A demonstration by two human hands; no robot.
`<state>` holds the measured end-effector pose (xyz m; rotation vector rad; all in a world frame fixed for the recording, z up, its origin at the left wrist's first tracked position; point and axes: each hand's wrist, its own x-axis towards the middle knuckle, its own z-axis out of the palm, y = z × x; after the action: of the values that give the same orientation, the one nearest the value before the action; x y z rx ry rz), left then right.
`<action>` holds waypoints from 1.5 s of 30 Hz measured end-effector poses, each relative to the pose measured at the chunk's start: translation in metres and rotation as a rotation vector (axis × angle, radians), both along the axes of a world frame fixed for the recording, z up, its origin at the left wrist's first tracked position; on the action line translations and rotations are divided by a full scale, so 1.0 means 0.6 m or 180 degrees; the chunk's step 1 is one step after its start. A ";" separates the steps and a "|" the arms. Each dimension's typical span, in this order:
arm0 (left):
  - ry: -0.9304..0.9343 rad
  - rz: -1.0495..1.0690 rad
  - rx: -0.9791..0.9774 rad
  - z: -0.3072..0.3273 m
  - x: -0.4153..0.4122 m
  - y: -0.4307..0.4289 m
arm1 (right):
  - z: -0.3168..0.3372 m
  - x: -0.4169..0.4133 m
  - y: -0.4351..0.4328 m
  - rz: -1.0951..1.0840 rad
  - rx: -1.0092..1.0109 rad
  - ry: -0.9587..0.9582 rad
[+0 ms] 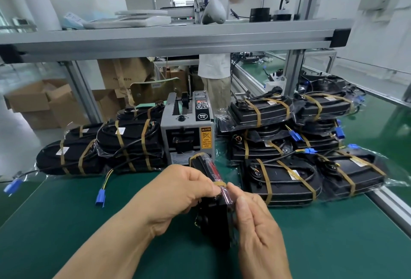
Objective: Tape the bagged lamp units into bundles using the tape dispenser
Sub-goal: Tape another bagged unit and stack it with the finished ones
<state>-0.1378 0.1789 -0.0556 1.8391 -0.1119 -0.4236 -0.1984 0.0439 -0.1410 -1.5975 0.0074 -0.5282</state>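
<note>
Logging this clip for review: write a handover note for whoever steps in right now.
Left hand grips the black plastic-bagged lamp unit, stood on edge on the green mat before the grey tape dispenser.
Right hand presses a tan tape strip over its top edge; another strip already wraps the far end.
Done: taped bundles stacked left and right of the dispenser.
To do: finish smoothing this strip, stack it.

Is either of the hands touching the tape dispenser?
No, the left hand and the right hand are both on the bagged lamp unit, standing on edge on the mat in front of the tape dispenser.
</note>
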 end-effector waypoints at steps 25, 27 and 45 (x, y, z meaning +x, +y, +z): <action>-0.0168 0.0192 -0.0229 -0.019 -0.007 -0.002 | 0.003 -0.005 0.004 0.0088 0.0071 0.0045; -0.0219 0.0197 -0.0195 -0.021 -0.007 -0.003 | 0.004 -0.006 0.004 0.0083 0.0055 0.0055; -0.1025 0.0772 -0.0204 -0.073 -0.032 -0.016 | 0.001 -0.011 0.013 0.0048 0.0093 0.0091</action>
<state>-0.1570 0.1690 -0.0991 1.8183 -0.1186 0.0468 -0.2049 0.0514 -0.1407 -1.5755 0.0244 -0.4915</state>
